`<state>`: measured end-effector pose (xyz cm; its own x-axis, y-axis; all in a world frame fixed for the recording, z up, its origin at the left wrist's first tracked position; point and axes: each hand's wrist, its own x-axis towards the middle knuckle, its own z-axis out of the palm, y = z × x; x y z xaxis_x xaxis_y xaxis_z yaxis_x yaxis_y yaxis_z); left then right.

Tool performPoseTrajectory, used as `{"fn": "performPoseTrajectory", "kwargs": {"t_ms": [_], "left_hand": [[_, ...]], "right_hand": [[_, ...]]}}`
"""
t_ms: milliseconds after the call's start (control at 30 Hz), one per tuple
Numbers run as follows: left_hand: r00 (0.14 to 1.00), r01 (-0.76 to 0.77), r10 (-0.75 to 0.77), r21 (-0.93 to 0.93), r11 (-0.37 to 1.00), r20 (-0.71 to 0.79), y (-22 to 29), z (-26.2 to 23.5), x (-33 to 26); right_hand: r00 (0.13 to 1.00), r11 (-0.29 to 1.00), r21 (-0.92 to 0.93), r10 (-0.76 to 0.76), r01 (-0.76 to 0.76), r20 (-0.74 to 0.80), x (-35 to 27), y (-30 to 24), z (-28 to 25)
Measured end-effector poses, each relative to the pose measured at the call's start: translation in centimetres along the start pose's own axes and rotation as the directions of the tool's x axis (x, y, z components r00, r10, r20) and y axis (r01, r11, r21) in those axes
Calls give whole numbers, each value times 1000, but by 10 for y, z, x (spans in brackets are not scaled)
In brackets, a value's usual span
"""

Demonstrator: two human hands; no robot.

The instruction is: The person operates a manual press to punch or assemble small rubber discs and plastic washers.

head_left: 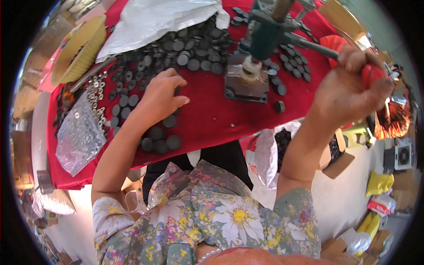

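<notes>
My right hand [349, 90] is wrapped round the red knob [372, 76] at the end of the lever [316, 46] of a green hand press [263, 37]. Under the press head, a pale round fitting [251, 68] sits on the dark square base [246, 86]. My left hand [162, 96] is to the left of the press, over the red cloth, with its fingers curled. Between its thumb and forefinger shows the dark edge of a black disc [177, 89], mostly hidden by the fingers. Several loose black discs [173, 142] lie beneath and beside that hand.
A heap of black discs [194, 51] spills from a white sack [163, 22] onto the red cloth [207, 119]. Small metal rings [95, 95] lie by a clear plastic bag [79, 137] on the left, near a yellow basket [79, 51]. More discs [293, 62] lie right of the press.
</notes>
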<state>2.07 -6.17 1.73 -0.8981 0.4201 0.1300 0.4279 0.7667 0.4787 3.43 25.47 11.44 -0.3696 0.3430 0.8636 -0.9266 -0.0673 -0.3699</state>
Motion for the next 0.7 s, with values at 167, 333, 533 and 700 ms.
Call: {"fn": "performPoseTrajectory", "kwargs": {"t_ms": [167, 333, 533, 700], "left_hand": [[998, -46, 46, -6, 999, 40, 8, 0, -16], [984, -178, 178, -13, 984, 23, 23, 5, -9], [954, -295, 296, -33, 955, 47, 50, 9, -14], [966, -249, 252, -49, 967, 62, 52, 0, -33]], "right_hand": [[998, 997, -54, -53, 55, 37, 36, 13, -12], [977, 999, 0, 52, -53, -205, 54, 8, 62], [950, 951, 31, 305, -308, 69, 114, 63, 16], [938, 544, -831, -336, 120, -85, 44, 97, 64]]}}
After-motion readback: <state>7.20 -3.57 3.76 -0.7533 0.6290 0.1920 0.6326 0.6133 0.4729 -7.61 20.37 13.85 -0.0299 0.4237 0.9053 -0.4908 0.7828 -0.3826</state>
